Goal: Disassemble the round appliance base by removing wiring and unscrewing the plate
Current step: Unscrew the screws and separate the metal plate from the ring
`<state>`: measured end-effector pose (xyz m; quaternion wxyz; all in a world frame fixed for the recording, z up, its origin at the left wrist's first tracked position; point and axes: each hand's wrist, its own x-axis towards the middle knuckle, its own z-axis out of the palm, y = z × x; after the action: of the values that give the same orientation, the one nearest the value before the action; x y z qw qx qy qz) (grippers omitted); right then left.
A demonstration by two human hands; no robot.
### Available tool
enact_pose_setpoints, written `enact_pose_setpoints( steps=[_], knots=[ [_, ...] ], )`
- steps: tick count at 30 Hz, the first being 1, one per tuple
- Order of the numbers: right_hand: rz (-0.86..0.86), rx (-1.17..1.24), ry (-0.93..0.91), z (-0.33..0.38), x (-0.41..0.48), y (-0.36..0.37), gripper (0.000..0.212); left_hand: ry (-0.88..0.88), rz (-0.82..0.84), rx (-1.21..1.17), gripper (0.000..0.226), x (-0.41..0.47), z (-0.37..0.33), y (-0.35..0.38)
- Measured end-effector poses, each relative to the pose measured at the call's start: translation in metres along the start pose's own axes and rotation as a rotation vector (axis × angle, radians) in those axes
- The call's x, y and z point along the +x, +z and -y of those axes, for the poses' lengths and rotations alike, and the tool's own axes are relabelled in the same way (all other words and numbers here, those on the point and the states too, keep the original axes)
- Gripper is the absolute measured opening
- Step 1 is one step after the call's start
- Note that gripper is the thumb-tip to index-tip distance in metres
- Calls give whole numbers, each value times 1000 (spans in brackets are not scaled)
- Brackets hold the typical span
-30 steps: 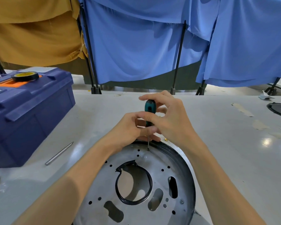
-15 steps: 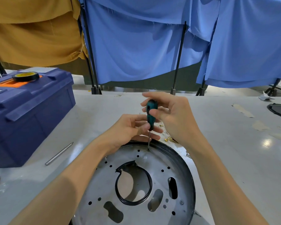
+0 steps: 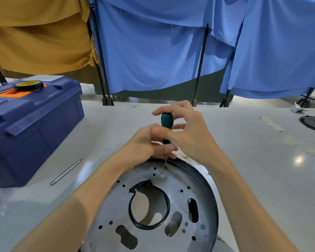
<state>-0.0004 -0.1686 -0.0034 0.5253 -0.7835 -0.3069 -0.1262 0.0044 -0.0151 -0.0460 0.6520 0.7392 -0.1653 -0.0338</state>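
Note:
The round appliance base (image 3: 210,195) lies flat on the table in front of me, a black rim around a perforated silver metal plate (image 3: 178,180) with a black-edged centre hole. A green-handled screwdriver (image 3: 166,120) stands upright with its tip in a screw (image 3: 165,167) at the plate's far edge. My right hand (image 3: 189,131) grips the handle from above with thumb and fingertips. My left hand (image 3: 144,146) pinches the lower handle and shaft, its fingers resting by the rim.
A dark blue toolbox (image 3: 31,128) with a tape roll (image 3: 28,85) on its lid stands at the left. A loose metal bit (image 3: 65,172) lies beside it. Small brass screws (image 3: 185,157) lie behind the base. Another black round part (image 3: 314,123) sits far right. Blue and tan cloths hang behind.
My right hand has turned on the handle, its fingers shifting round it. The screwdriver stays upright on the same screw and my left hand keeps steadying the shaft.

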Motion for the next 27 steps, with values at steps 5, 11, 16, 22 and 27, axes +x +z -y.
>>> enact_pose_setpoints(
  steps=[5,11,16,22,27],
  knots=[
    [-20,124,16,-3,2,-7,43,-12,74,-62,25,-4,0,-5],
    [-32,-13,9,-3,2,1,26,-6,-11,-5,43,-1,1,1],
    [-43,143,14,-2,3,-11,28,39,37,-50,30,-3,2,-5],
    [-71,34,0,-2,2,-4,26,29,-20,-50,42,-3,0,-2],
    [-54,158,13,-3,3,-7,21,18,-23,-61,18,-1,1,-2]
  ],
)
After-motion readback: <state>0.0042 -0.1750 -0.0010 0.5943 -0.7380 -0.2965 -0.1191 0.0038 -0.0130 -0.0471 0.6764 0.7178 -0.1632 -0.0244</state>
